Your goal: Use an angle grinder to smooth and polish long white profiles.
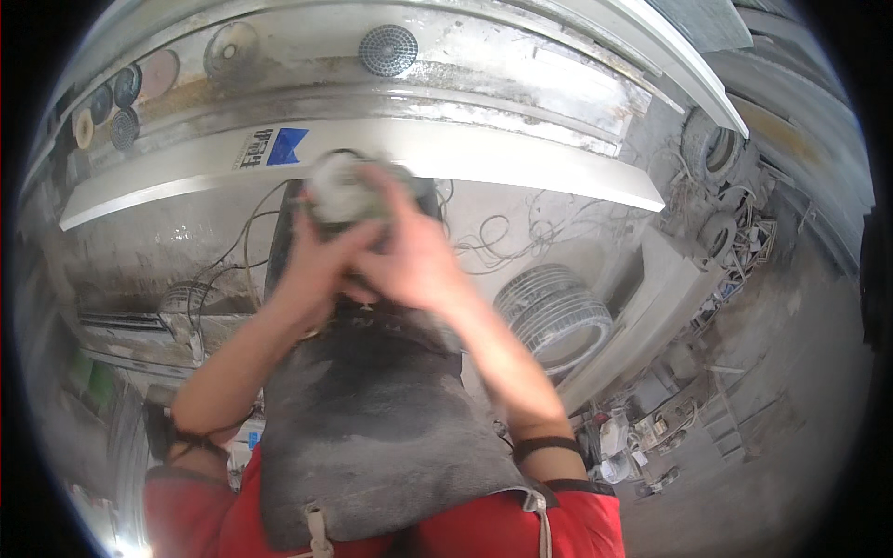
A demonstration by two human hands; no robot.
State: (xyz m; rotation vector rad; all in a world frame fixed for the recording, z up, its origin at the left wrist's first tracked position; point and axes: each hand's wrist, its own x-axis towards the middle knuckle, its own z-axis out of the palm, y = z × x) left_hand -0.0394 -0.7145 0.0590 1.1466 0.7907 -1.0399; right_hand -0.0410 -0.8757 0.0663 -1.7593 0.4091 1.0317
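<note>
Both my hands grip a round whitish and dark-green object (339, 193), smeared by motion, so its kind cannot be told. My left hand (321, 265) holds it from the lower left, thumb stretched across toward the other hand. Along its right and lower side curls my right hand (414, 251). Just behind the object lies a long narrow white slab (521, 172) bearing a blue mark (286, 146) and dark print at left. A dark apron (372, 418) covers my front below the hands.
Beyond the slab, a wet ledge carries a dotted round pad (388, 50), a brownish disc (231, 51), a pink disc (160, 73) and several dark pads at left. Loose cables (502, 237) and stacked tyres (558, 316) are on the right. Clutter (642, 442) lies farther right.
</note>
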